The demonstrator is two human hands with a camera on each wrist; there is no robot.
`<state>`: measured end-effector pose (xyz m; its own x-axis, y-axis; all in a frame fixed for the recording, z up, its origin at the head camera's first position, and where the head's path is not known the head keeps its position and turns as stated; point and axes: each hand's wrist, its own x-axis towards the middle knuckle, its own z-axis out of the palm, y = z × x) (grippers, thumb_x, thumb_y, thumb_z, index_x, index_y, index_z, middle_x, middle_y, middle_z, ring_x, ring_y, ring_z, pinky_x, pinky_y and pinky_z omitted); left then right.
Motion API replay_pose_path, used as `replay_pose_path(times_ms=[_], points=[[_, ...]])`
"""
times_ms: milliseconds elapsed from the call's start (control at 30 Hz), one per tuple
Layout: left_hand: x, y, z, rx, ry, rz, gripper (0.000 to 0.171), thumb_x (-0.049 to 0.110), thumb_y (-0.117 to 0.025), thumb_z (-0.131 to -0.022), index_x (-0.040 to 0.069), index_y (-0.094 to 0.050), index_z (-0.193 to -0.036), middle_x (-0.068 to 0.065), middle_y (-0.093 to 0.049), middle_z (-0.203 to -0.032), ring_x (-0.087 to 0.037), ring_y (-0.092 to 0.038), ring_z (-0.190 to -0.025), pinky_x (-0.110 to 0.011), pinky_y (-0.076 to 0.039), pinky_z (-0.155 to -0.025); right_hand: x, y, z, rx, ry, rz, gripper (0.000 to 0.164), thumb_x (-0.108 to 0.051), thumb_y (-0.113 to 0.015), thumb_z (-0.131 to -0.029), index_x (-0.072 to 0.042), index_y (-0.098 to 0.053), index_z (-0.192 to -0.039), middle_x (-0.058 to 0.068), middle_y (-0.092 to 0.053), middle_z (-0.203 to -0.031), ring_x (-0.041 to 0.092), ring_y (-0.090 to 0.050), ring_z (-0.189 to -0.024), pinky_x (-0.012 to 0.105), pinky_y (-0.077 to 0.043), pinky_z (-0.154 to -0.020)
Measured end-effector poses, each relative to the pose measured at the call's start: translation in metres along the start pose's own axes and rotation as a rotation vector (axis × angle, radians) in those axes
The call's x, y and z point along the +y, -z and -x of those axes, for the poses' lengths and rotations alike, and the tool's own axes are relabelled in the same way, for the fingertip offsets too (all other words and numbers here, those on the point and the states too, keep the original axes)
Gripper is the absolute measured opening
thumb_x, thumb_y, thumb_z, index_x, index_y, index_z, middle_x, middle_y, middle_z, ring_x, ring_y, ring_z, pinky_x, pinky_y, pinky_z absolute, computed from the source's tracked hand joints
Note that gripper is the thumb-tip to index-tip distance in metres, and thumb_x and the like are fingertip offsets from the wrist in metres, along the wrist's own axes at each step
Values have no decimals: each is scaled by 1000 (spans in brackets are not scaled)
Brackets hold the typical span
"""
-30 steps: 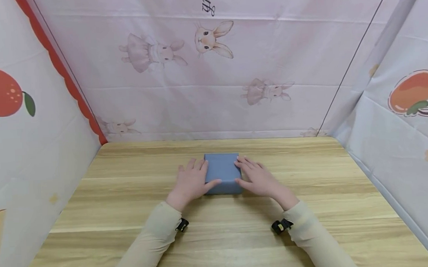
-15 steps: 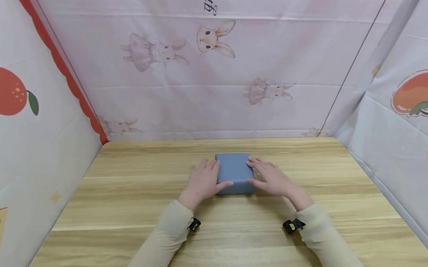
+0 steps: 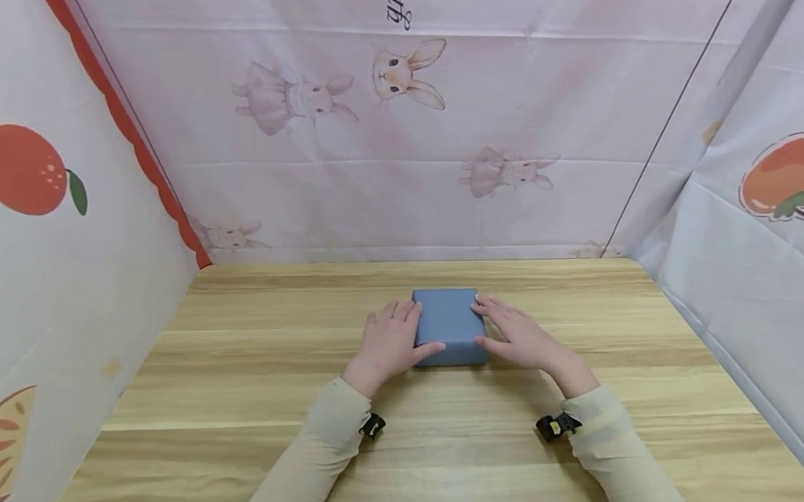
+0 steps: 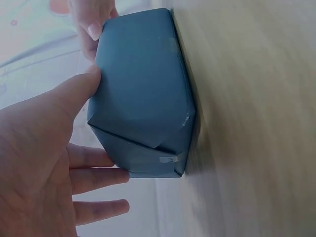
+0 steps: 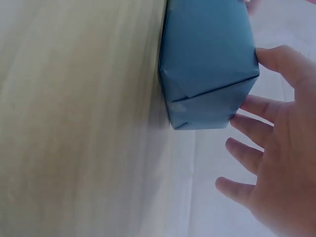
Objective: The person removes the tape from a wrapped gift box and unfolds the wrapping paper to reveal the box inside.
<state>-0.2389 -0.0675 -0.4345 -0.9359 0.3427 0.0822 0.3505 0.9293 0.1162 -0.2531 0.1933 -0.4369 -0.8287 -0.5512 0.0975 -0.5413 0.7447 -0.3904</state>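
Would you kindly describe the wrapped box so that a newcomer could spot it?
On the wood-grain table, toward its far edge, find the left hand and right hand. Between them sits the wrapped box, the only blue, square-cornered thing there.

Free passage over the blue box (image 3: pixel 450 321); at its sides, left grip (image 3: pixel 390 341) and right grip (image 3: pixel 521 337) as obstacles.

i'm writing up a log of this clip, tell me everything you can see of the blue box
The blue box is a squarish, low block that looks wrapped in smooth paper, with creased, folded ends and a bit of clear tape. It appears closed and rests flat on the wood-grain table, toward the far edge. The left hand touches its left side, thumb on the near top edge; the right hand touches its right side, thumb at the near right corner.
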Motion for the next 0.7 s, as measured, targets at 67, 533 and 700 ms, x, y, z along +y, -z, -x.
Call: replay_pose_path(times_ms=[67,533,700], points=[[-1,-1,1,-10,-1,15,92,77,-43,-86,14,-34,-152,-6,-42,-153,-32,-36,-142,-63,-35,-107,0,1,1,1,-8,-9,68,-41,-56,-97,-6,-34,-151,15,-27,-160,39,-23,-148,61,-23,-115],[-19,-1,4,-75,15,165,105,73,-58,-81,13,-17,-157,-9,-33,-158,-35,-30,-146,-63,-31,-110,10,2,2,-41,-95,-129,97,-49,-67,-88,0,-17,-155,23,-22,-159,42,-24,-146,56,-23,-117],[-24,-8,4,-115,0,218,106,72,-61,-79,13,-20,-157,-9,-36,-157,-35,-31,-145,-63,-30,-110,10,-1,3,-85,-84,-146,93,-45,-69,-88,3,-22,-153,24,-29,-157,41,-27,-145,55,-25,-117]])
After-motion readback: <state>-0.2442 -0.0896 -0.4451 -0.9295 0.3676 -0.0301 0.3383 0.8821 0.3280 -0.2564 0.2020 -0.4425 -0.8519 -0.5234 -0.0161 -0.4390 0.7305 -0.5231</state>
